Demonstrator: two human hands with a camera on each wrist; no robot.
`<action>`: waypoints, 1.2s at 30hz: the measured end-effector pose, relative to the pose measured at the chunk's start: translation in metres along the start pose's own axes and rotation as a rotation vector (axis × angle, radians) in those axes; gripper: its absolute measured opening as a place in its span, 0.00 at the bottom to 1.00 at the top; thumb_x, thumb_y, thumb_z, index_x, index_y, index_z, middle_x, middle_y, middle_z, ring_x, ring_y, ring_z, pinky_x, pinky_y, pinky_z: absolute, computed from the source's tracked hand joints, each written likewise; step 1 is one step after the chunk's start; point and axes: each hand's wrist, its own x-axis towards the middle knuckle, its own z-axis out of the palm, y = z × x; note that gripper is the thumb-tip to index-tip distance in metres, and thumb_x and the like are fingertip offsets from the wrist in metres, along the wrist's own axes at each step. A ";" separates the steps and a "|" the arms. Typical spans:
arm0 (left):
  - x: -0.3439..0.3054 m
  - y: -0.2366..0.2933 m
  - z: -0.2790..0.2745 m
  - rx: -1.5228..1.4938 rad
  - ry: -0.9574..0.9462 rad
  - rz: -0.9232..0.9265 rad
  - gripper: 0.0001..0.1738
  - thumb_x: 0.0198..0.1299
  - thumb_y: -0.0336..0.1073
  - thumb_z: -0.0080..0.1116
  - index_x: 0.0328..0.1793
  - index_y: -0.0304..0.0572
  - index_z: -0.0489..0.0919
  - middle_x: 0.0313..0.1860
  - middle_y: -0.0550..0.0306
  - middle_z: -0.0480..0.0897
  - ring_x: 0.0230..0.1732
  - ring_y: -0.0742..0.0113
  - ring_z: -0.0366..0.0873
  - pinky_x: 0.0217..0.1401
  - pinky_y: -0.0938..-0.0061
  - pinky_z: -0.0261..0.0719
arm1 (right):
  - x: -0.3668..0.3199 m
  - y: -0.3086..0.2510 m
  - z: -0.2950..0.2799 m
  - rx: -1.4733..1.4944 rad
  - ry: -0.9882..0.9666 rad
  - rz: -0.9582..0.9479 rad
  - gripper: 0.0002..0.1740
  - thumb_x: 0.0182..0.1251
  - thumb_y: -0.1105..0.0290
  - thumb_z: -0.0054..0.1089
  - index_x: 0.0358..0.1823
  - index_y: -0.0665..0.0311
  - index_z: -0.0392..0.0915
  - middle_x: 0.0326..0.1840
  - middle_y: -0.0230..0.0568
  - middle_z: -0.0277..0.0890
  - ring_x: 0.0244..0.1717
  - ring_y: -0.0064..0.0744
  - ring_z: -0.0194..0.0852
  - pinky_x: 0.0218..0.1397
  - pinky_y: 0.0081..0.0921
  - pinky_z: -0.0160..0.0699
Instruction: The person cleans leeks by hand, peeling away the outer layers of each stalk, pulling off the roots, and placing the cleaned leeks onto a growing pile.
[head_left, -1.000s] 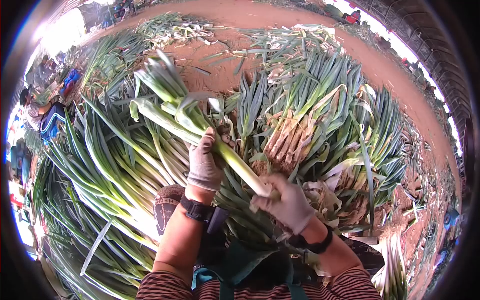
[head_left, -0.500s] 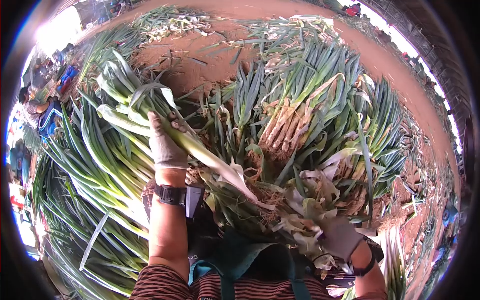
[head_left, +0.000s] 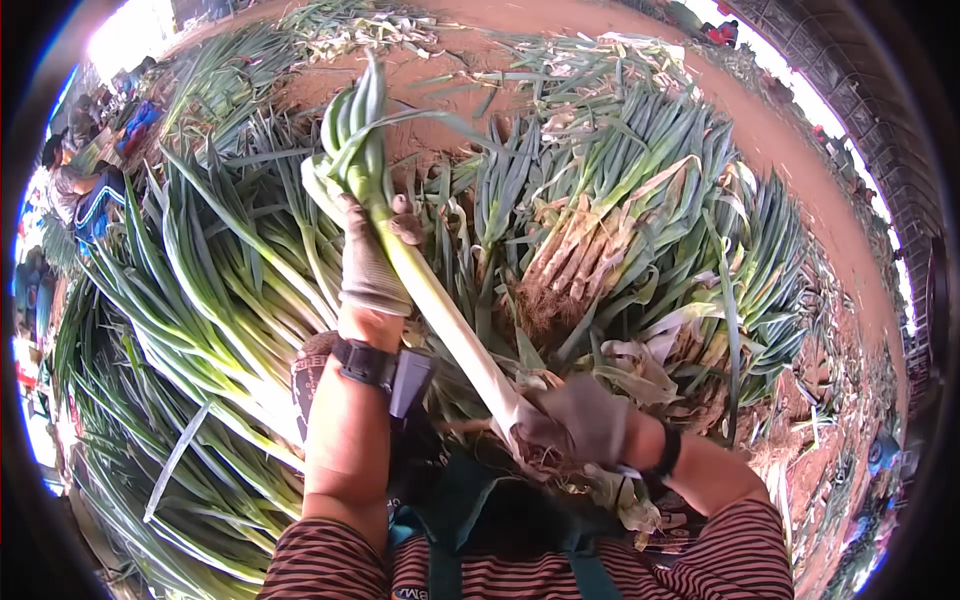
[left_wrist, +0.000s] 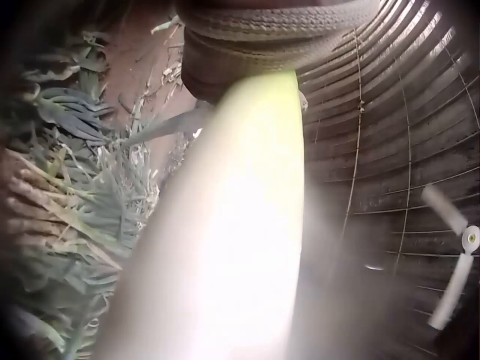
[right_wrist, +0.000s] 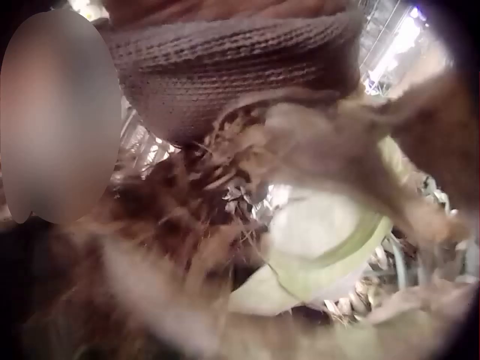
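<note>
My gloved left hand (head_left: 375,250) grips a thick green onion (head_left: 440,310) just below its leaves, the thumb along one side of the stalk. The stalk slants down toward me, leaves up and root end low. My gloved right hand (head_left: 580,420) holds that plant near its root end, fingers curled at the pale base. In the left wrist view the stalk (left_wrist: 232,225) runs large and blurred below the glove (left_wrist: 277,37). The right wrist view shows the glove (right_wrist: 240,75) above brown, stringy roots (right_wrist: 180,217) and a pale stalk part (right_wrist: 315,225).
A large heap of long green onions (head_left: 220,300) lies at my left. Ahead to the right are bundled onions with brown roots (head_left: 580,250). Peeled dry leaves (head_left: 640,370) litter the ground by my right hand. A seated person (head_left: 80,190) is far left.
My right hand was at the root end, swung out right to the peeled leaves, then came back onto the base. My left hand shifted left, then back right, tilting the onion more upright.
</note>
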 end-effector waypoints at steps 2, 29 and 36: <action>-0.003 0.008 -0.005 0.016 0.157 -0.063 0.35 0.64 0.69 0.49 0.52 0.41 0.71 0.28 0.60 0.74 0.26 0.70 0.71 0.29 0.76 0.74 | -0.033 -0.010 0.016 0.068 0.259 -0.020 0.23 0.75 0.51 0.48 0.45 0.65 0.78 0.25 0.52 0.77 0.27 0.56 0.79 0.30 0.41 0.76; -0.030 -0.033 0.031 0.533 0.108 -0.117 0.20 0.73 0.49 0.50 0.55 0.39 0.76 0.40 0.58 0.81 0.38 0.66 0.80 0.41 0.72 0.83 | -0.033 0.016 0.003 0.520 0.237 0.424 0.18 0.57 0.62 0.67 0.43 0.69 0.79 0.31 0.33 0.80 0.28 0.19 0.72 0.35 0.23 0.74; -0.020 -0.041 0.015 0.657 0.294 -0.120 0.14 0.71 0.43 0.56 0.50 0.40 0.81 0.36 0.62 0.83 0.33 0.73 0.80 0.29 0.79 0.78 | -0.030 0.021 0.028 -0.351 0.613 0.483 0.14 0.56 0.65 0.66 0.40 0.63 0.77 0.29 0.52 0.81 0.31 0.50 0.82 0.33 0.38 0.80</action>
